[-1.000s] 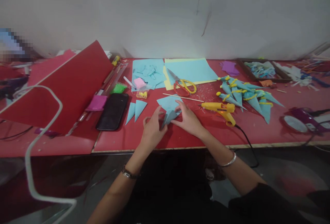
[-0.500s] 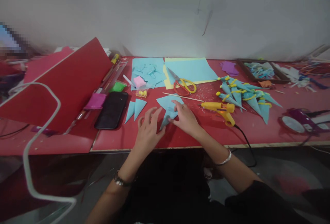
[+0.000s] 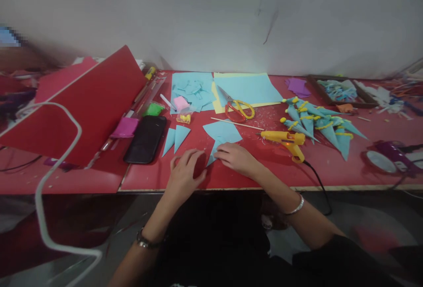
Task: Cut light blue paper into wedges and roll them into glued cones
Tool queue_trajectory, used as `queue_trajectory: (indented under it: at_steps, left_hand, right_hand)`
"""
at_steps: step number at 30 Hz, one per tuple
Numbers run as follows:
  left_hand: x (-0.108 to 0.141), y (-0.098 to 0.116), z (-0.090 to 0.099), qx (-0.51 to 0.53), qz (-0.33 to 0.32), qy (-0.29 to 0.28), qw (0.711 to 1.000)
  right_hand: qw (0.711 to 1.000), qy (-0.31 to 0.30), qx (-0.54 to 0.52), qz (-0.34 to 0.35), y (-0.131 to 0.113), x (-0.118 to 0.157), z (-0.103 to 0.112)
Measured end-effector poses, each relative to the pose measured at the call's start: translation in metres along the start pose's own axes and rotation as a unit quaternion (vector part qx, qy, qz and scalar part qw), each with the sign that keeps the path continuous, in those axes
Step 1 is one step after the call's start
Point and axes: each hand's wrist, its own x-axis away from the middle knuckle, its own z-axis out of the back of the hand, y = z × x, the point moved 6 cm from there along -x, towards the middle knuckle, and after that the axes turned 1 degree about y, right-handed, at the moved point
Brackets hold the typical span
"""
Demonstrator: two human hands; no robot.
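My right hand [image 3: 237, 159] has its fingers together on the narrow lower part of light blue paper [image 3: 212, 158], which tapers to a point toward the table's front edge. A wide, curved-edge part of blue paper [image 3: 224, 131] spreads just beyond the fingers; whether the two parts are one sheet I cannot tell. Left of the paper, my left hand [image 3: 185, 173] hovers or rests with curved fingers apart and nothing in them. Two folded blue paper triangles [image 3: 181, 136] lie past its fingertips. A thin wooden stick [image 3: 237, 123] lies behind the paper.
To the right are a yellow glue gun [image 3: 284, 139] with a black cord and a pile of blue paper cones [image 3: 309, 117] with yellow trim. Scissors [image 3: 236, 105] rest on blue sheets [image 3: 254, 88]. A black phone [image 3: 145, 139] and a leaning red board [image 3: 95, 115] are left.
My right hand has come down lower, its fingers closing together on the narrow part of the paper. The left hand has shifted slightly back toward the table's front edge.
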Motion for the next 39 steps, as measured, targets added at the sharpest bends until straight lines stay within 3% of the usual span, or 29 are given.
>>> queue_trajectory:
  at_steps: [8, 22, 39]
  left_hand:
    - [0.002, -0.006, 0.001, 0.033, -0.001, 0.006, 0.999]
    - [0.006, -0.008, 0.004, 0.041, -0.012, 0.004, 0.999]
    - [0.007, -0.007, 0.005, 0.047, -0.025, 0.014, 0.998]
  right_hand:
    - [0.999, 0.008, 0.038, 0.039, -0.004, 0.020, 0.003]
    - [0.995, -0.017, 0.069, 0.063, -0.014, 0.018, 0.006]
    - [0.995, -0.029, 0.086, 0.045, -0.018, 0.020, 0.000]
